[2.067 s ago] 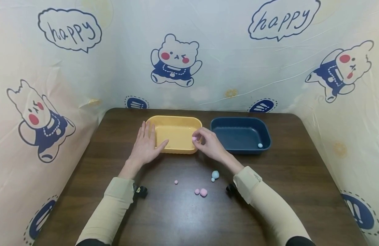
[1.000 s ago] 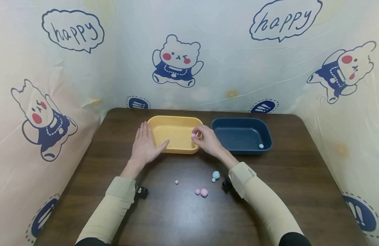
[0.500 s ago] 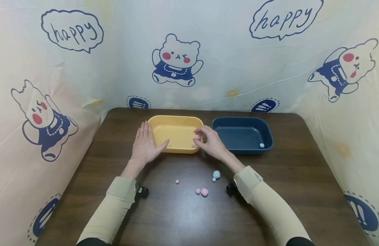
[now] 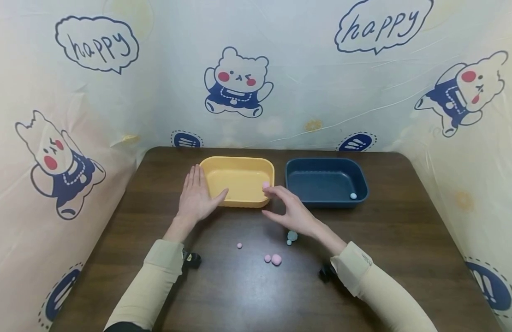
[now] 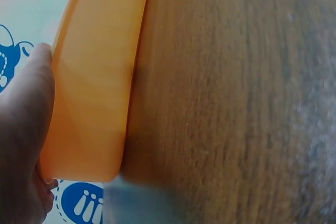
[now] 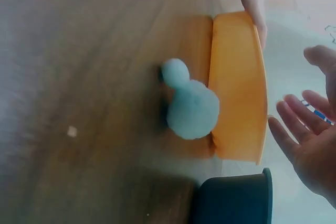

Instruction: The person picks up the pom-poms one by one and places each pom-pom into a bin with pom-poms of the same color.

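My left hand [image 4: 194, 196] rests with straight fingers along the left rim of a yellow tray [image 4: 239, 203]; the left wrist view shows its thumb against the tray wall [image 5: 94, 87]. A pink pom-pom [image 4: 266, 184] lies inside that tray at the right end. Just off the tray's front right corner is my right hand [image 4: 295, 213], fingers and thumb spread apart and holding nothing. Below it on the table sit a large light blue pom-pom [image 6: 193, 109] and a smaller one [image 6: 175, 73] beside it. Nearer to me are two pink pom-poms, one large [image 4: 276, 259], one small [image 4: 267, 258].
A dark blue tray [image 4: 326, 204] stands right of the yellow one, with a small light blue pom-pom [image 4: 353, 196] in its front right corner. Another small pink pom-pom [image 4: 239, 245] lies on the brown wooden table [image 4: 223, 295]. A printed cloth [image 4: 156, 92] hangs behind.
The right hand has let go of the pink pom-pom in the yellow tray, spread its fingers and drawn back toward me and to the right. The left hand has stayed on the rim.
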A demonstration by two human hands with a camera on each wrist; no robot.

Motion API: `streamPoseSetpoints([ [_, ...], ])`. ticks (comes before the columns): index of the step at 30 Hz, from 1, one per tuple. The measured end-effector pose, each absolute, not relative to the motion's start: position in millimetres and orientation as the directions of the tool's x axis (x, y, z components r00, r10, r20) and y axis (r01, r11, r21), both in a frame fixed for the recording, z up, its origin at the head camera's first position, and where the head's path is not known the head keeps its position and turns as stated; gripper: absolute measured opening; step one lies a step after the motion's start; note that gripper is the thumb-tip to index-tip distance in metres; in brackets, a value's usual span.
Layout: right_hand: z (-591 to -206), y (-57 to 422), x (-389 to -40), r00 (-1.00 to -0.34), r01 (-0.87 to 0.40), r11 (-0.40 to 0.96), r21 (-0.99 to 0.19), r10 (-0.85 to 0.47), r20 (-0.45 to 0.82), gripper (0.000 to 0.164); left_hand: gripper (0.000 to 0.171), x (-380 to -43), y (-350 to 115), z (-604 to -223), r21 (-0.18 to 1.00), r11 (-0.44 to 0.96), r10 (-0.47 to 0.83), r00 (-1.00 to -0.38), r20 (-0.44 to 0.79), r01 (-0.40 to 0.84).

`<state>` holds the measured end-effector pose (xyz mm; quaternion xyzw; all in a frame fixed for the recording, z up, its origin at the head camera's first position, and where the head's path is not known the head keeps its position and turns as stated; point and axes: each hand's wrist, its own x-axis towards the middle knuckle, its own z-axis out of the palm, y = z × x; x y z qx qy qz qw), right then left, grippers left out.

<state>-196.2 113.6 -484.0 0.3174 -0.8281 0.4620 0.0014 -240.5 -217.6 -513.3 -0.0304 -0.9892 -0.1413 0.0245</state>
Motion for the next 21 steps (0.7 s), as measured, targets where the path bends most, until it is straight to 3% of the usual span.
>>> streamPoseSetpoints([
  [6, -483, 119, -181, -0.793, -0.51, 0.416, -0.753, -0.566, 0.224, 0.074, 0.126, -240, -218, -514, 0.278, 0.958, 0.055, -0.997, 0.049, 0.066],
  [17, -486, 141, -152, -0.803, -0.377, 0.474, -0.796, -0.595, 0.027, 0.075, 0.125, -238, -218, -513, 0.282, 0.957, 0.056, -0.997, 0.053, 0.069],
  [21, -489, 150, -142, -0.788, -0.382, 0.478, -0.791, -0.615, 0.01, 0.074, 0.124, -238, -217, -512, 0.287, 0.955, 0.056, -0.997, 0.058, 0.07],
])
